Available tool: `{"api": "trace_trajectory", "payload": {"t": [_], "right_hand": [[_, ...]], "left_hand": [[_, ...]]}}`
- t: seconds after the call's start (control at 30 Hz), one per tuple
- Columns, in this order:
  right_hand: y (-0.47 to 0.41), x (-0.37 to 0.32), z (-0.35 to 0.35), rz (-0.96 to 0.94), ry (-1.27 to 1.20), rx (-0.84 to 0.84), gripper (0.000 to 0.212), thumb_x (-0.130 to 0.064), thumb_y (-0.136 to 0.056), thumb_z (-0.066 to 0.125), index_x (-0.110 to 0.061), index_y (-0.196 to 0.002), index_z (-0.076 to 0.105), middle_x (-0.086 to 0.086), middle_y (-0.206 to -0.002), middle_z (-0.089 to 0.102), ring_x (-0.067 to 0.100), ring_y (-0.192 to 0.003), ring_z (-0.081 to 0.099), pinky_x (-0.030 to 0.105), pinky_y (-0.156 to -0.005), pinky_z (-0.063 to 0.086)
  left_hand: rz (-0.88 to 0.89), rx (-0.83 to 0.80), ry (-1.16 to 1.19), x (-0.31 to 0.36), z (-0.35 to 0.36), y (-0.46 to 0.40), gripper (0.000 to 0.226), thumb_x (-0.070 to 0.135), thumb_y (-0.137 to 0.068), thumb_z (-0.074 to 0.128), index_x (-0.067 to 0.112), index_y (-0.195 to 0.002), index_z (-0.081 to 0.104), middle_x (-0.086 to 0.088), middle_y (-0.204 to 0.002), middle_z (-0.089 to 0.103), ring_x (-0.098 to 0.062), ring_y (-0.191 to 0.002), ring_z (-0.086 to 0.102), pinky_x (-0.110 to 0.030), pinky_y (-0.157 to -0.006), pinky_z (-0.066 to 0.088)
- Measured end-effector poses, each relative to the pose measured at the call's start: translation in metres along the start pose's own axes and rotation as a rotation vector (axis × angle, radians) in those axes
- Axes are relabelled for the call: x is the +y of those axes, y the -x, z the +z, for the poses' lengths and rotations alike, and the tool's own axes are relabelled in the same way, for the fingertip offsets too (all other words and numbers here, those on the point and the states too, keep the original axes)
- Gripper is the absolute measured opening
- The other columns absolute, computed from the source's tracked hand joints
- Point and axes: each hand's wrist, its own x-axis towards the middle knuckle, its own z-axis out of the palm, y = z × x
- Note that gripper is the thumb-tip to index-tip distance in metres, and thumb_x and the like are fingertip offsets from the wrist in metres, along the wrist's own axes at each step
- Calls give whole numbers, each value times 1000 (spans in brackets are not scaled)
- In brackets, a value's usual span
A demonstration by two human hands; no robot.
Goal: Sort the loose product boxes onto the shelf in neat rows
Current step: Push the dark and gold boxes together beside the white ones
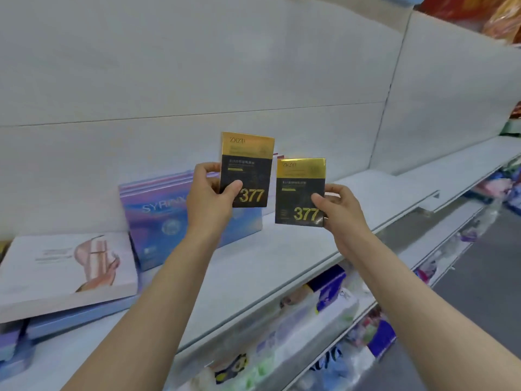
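I hold two black-and-gold boxes marked "377" upright above the white shelf (282,258). My left hand (210,197) grips the left box (248,165) by its lower left corner, thumb on the front. My right hand (339,210) pinches the right box (300,187) at its lower right corner, slightly lower than the other. Both boxes face me, close together but apart.
Blue-purple "SYR..." boxes (160,215) stand against the back panel behind my left hand. A flat white box with a pink picture (64,269) lies on stacked blue boxes at the left. Packaged goods (324,314) fill the lower shelves. The shelf surface stretches right.
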Motion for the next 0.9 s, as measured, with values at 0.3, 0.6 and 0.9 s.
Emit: {"api": "trace_trajectory", "payload": {"t": [0.3,0.6,0.9], "right_hand": [[-134,28,-60,19,84,-1,25,-17,-90,71,-19,-112,58,-2,-98,72,15,-95,67,37,-85,51],[-259,66,-97,38,0,-238,34,-16,-91,68,-14,-122,55,7,-112,72,27,-110,66,46,-100,49],[-357,119,-113,76,95,-483,28,-20,-91,69,-20,-116,57,3,-107,73,25,-104,69,46,-96,53]], "left_hand": [[-130,-33,30,-17,105,-73,38,12,-87,70,18,-115,45,-1,-99,66,-4,-82,63,-6,-44,43],[-129,120,-148,-37,152,-90,39,16,-85,73,18,-115,47,0,-101,66,-9,-86,65,-8,-45,45],[-159,231,-211,-44,232,-97,37,18,-85,73,23,-112,48,8,-95,66,-2,-85,64,-10,-60,46]]}}
